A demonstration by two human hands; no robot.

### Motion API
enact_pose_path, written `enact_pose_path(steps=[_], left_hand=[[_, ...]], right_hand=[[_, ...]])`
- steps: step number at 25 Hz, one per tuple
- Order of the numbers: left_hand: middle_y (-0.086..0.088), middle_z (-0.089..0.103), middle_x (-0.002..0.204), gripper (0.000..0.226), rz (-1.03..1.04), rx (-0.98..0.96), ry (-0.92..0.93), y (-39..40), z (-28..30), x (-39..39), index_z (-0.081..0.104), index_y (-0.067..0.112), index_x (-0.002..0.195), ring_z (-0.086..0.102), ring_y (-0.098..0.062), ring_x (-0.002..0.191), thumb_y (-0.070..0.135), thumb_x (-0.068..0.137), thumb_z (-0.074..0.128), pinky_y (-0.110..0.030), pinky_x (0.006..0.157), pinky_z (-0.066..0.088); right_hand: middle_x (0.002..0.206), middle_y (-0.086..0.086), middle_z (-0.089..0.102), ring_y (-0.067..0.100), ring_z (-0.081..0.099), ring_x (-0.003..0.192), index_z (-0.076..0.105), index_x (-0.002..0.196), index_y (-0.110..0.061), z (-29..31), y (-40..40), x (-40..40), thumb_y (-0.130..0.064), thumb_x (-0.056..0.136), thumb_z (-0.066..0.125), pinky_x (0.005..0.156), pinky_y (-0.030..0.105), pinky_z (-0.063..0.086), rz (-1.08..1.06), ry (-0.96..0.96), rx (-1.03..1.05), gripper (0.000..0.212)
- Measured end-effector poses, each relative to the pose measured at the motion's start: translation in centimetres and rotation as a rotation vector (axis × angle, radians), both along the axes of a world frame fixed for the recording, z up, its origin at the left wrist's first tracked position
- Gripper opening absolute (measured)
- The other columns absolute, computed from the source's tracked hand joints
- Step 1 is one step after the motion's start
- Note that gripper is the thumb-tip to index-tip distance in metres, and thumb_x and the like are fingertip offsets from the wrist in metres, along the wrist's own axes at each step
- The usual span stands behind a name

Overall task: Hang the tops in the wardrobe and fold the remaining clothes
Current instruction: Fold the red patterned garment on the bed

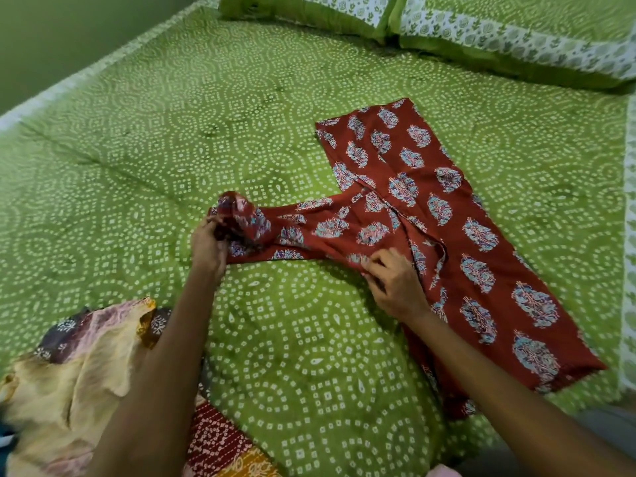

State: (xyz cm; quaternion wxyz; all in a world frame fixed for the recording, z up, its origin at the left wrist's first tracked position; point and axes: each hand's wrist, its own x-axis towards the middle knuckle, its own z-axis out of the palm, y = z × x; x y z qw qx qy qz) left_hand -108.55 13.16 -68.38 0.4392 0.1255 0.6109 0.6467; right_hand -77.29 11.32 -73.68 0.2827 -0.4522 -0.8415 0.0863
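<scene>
A dark red garment with blue and pink floral motifs (447,208) lies spread on the green bed, its long body running from the middle toward the right. One part of it stretches left and ends in a bunched-up knot of cloth. My left hand (208,244) grips that bunched end. My right hand (395,280) pinches the lower edge of the same garment near its middle, fingers curled on the fabric.
The bed is covered with a green sheet with white dotted circles (292,356). Two green and white pillows (481,32) lie at the far end. A pile of other clothes, cream, purple and red-yellow (69,373), sits at the near left.
</scene>
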Motion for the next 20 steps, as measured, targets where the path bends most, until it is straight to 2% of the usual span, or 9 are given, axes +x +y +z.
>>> enact_pose_path(steps=[2,3,5,8,11,13,15,18,20], left_hand=[[0.003,0.062,0.058,0.030,0.080,0.016,-0.136,-0.4,0.0,-1.0,0.048,0.013,0.074,0.058,-0.004,0.056,0.009,0.099,0.032,-0.015,0.057,0.047],[0.001,0.062,0.063,0.029,0.070,-0.002,-0.079,-0.1,-0.1,-1.6,0.048,0.014,0.075,0.059,-0.007,0.060,0.017,0.100,0.033,-0.020,0.062,0.048],[-0.008,0.057,0.081,0.032,-0.074,-0.133,0.444,0.4,0.0,-2.5,0.051,0.016,0.077,0.056,-0.017,0.077,0.037,0.099,0.039,-0.033,0.071,0.048],[-0.009,0.054,0.077,0.057,-0.324,-0.349,1.239,0.7,0.2,-0.8,0.053,0.012,0.072,0.050,-0.021,0.071,0.067,0.085,0.046,-0.028,0.062,0.036],[-0.009,0.058,0.094,0.066,-0.513,-0.537,1.402,0.9,0.1,3.0,0.055,0.006,0.098,0.056,-0.024,0.084,0.070,0.080,0.050,-0.032,0.070,0.046],[-0.005,0.059,0.091,0.034,-0.491,-0.373,1.270,0.4,-0.6,3.1,0.055,0.007,0.097,0.055,-0.018,0.075,0.039,0.089,0.059,-0.016,0.061,0.044],[0.000,0.057,0.077,0.006,-0.408,-0.170,0.895,-1.0,-1.6,1.1,0.057,0.011,0.086,0.053,-0.017,0.067,0.010,0.091,0.056,-0.007,0.052,0.043],[-0.016,0.064,0.094,0.013,-0.341,-0.061,0.513,-2.7,-3.0,-2.2,0.056,0.010,0.094,0.062,-0.029,0.082,-0.001,0.090,0.052,-0.027,0.070,0.056],[-0.019,0.059,0.112,0.025,-0.276,-0.058,0.336,-2.4,-3.7,-3.5,0.048,0.007,0.110,0.062,-0.023,0.088,-0.006,0.089,0.049,-0.034,0.075,0.054]], right_hand=[[0.086,0.003,0.061,0.020,0.054,0.079,0.071,0.091,-0.010,-0.1,-0.4,1.0,-0.027,0.079,0.048,0.070,0.032,0.041,0.099,-0.095,-0.032,0.032],[0.084,0.002,0.062,0.019,0.054,0.077,0.071,0.087,-0.010,0.2,-0.2,1.2,-0.029,0.079,0.047,0.071,0.030,0.037,0.114,-0.093,-0.067,0.032],[0.075,0.003,0.060,0.020,0.055,0.068,0.066,0.072,-0.008,1.2,1.1,0.5,-0.030,0.082,0.045,0.067,0.029,0.032,0.095,0.000,-0.134,0.032],[0.078,0.006,0.060,0.017,0.052,0.065,0.064,0.077,-0.004,2.6,4.5,-1.8,-0.024,0.091,0.043,0.063,0.031,0.044,-0.044,0.116,-0.155,0.032],[0.121,0.006,0.056,0.021,0.056,0.099,0.058,0.117,-0.007,3.1,8.1,-3.4,-0.010,0.095,0.045,0.087,0.034,0.045,-0.119,-0.036,-0.345,0.026],[0.144,0.001,0.039,0.024,0.049,0.119,0.043,0.136,-0.010,3.0,9.7,-4.1,-0.007,0.097,0.041,0.099,0.036,0.039,-0.083,-0.206,-0.477,0.039],[0.150,-0.002,0.028,0.026,0.049,0.121,0.034,0.143,-0.013,3.0,10.6,-4.5,-0.005,0.096,0.040,0.098,0.039,0.043,-0.065,-0.323,-0.493,0.048],[0.136,0.004,0.039,0.026,0.055,0.105,0.041,0.136,-0.016,3.6,11.3,-5.0,-0.005,0.089,0.049,0.086,0.038,0.048,-0.059,-0.389,-0.476,0.050],[0.120,0.008,0.050,0.026,0.054,0.102,0.050,0.123,-0.014,3.9,11.8,-5.3,-0.006,0.084,0.054,0.082,0.033,0.044,-0.064,-0.405,-0.483,0.040]])
